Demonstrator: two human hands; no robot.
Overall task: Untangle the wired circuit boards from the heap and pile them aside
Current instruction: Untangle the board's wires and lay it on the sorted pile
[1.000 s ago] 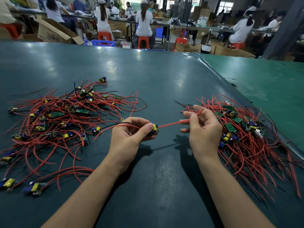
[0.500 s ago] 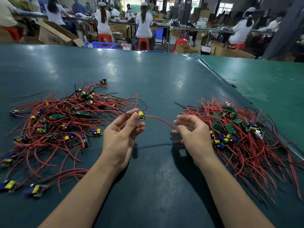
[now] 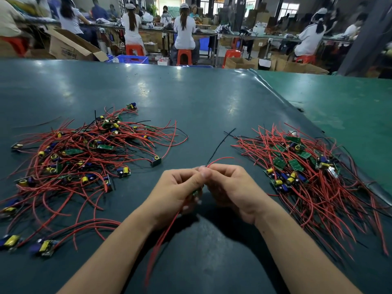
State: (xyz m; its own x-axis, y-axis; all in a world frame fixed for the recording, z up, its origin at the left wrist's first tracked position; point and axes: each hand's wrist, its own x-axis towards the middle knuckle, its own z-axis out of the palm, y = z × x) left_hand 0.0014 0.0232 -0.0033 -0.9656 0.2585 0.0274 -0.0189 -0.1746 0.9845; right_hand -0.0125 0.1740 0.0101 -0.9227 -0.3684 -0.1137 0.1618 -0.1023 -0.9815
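Observation:
A tangled heap of wired circuit boards (image 3: 84, 158) with red and black leads lies on the left of the dark green table (image 3: 201, 98). A sorted pile of boards (image 3: 301, 172) lies on the right, its wires fanned toward me. Between them my left hand (image 3: 178, 187) and my right hand (image 3: 231, 185) meet at the fingertips and hold one wired board (image 3: 196, 193), mostly hidden by my fingers. Its red and black leads (image 3: 216, 149) stick up from the pinch. Other red leads (image 3: 161, 238) trail down past my left wrist.
Two loose boards (image 3: 44, 247) lie near the table's front left. A single board (image 3: 156, 161) rests just right of the heap. A lighter green table (image 3: 339, 107) adjoins on the right. People sit on stools at benches beyond the far edge, among cartons.
My hands have come together at the centre, both now gripping one board. The wire that stretched between them half a second ago now points up and trails down.

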